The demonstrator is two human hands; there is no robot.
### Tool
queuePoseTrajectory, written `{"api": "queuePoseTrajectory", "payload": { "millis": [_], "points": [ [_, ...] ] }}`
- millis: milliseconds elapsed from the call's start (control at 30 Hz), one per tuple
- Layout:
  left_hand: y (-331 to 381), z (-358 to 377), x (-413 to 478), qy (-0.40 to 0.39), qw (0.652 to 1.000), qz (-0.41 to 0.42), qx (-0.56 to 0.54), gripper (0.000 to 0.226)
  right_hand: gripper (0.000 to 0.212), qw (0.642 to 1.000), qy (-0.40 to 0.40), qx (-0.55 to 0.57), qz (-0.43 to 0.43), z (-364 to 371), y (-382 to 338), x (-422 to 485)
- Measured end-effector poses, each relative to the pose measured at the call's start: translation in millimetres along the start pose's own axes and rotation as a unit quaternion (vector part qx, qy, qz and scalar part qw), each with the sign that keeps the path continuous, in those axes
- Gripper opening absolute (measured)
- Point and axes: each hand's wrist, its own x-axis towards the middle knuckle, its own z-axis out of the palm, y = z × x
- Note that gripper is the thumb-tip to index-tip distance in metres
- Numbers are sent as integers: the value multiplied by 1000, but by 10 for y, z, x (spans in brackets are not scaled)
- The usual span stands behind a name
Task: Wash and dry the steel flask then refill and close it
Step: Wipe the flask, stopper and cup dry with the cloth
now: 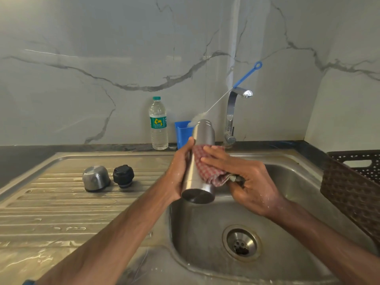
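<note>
Above the sink (287,171) edge, grips flask (202,132) in left hand (178,171), holds cloth (205,169) against it with right hand (253,182), tap (231,112) close behind.

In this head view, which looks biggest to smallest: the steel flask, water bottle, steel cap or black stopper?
1. Steel flask, though it is nearer the camera.
2. Water bottle.
3. Steel cap.
4. Black stopper, slightly smaller than the cap.
</note>
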Motion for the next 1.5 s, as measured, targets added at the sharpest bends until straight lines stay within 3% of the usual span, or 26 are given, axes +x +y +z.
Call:
{"api": "queuePoseTrajectory", "payload": {
  "millis": [167,400,633,800,867,1067,1200,1400,1500],
  "points": [
    [-158,197,-38,13,994,21,109,66,84,991,69,-21,111,-89,126,-6],
    [-73,151,-83,37,990,54,124,57,85,999,-2,-26,27,-70,54,24],
    [-202,282,-107,-36,993,2,117,63,90,977,91,-76,175,-239,171,34],
    [-99,160,-137,26,987,53,152,61,88,997,-21,-31,62,-145,35,37],
    [-83,136,-130,11,990,52,134,63,89,998,-17,-30,54,-176,81,51],
    [-211,271,-115,-98,990,-29,93,80,93,980,87,-76,162,-349,251,49],
    [-238,251,-123,-57,995,-25,78,66,89,983,71,-84,148,-270,190,25],
    [-142,138,-29,-15,999,34,-36,51,89,992,19,4,126,-53,22,6],
    [-97,65,16,7,997,37,-73,67,86,994,3,27,104,29,-42,-1]
  ]
}}
